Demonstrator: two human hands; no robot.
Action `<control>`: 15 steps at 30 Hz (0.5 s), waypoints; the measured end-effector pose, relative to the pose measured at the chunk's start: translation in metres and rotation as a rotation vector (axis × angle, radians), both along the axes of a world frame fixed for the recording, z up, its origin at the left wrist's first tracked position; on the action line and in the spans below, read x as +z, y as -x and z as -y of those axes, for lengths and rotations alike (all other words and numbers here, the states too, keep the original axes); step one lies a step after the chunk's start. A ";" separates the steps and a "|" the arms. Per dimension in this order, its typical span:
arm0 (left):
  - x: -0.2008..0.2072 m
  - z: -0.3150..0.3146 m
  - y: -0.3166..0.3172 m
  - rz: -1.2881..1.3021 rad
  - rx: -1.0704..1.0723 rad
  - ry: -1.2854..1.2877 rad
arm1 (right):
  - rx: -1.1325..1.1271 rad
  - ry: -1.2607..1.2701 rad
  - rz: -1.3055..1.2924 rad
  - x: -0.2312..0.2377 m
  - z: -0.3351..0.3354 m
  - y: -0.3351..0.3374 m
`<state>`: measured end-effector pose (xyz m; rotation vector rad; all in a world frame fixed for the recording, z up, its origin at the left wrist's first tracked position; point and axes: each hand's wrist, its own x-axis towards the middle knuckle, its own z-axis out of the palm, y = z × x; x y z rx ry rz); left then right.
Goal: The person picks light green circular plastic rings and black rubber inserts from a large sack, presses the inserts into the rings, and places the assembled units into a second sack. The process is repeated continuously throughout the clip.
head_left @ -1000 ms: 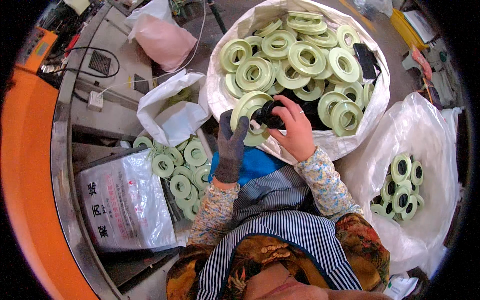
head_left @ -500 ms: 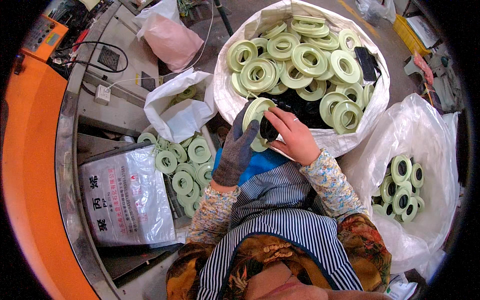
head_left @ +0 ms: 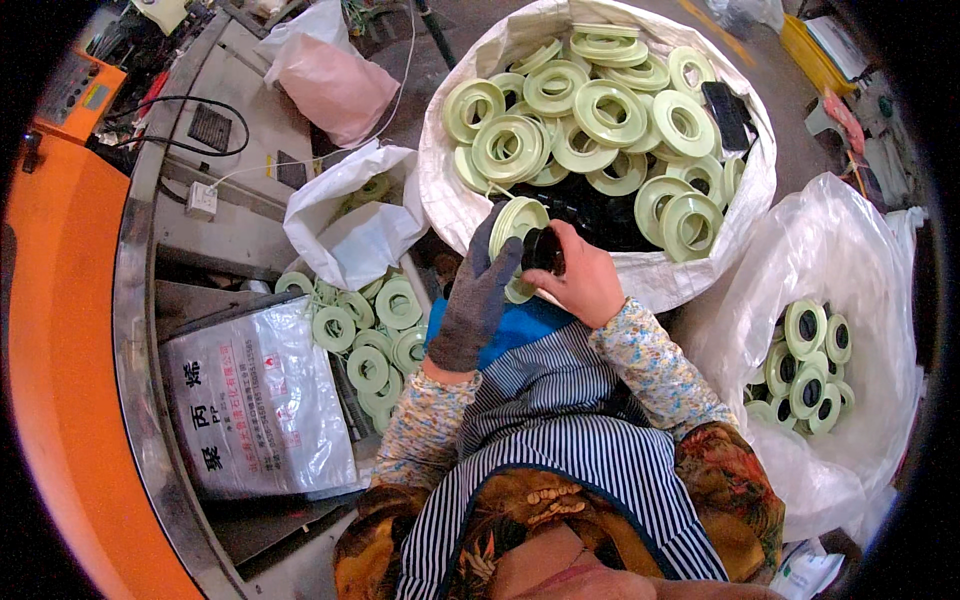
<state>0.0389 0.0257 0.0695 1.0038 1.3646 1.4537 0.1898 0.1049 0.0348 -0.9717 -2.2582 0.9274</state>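
Ring (head_left: pixel 517 222) on edge, face rightward

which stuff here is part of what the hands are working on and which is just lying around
In hand:
left hand, gloved, holding pale green ring
right hand pressing black insert into it
big sack of green rings
bag of fitted rings

Lying about:
pink bag
printed sack
black phone

Black insert (head_left: pixel 541 250) now against ring (head_left: pixel 517 222).

- Grey concrete floor (head_left: pixel 455 45) across the upper middle of the frame
- Orange machine body (head_left: pixel 60 350) with steel worktop (head_left: pixel 135 330) down the left side
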 end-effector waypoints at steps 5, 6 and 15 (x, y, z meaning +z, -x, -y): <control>-0.016 0.003 0.005 -0.385 -0.001 -0.131 | 0.054 0.029 0.385 0.025 -0.017 0.003; -0.017 0.003 0.006 -0.294 0.015 -0.089 | 0.063 -0.182 0.142 0.016 -0.015 -0.004; -0.045 0.016 -0.025 -0.487 0.071 -0.189 | 0.052 1.238 -0.458 -0.041 0.008 -0.001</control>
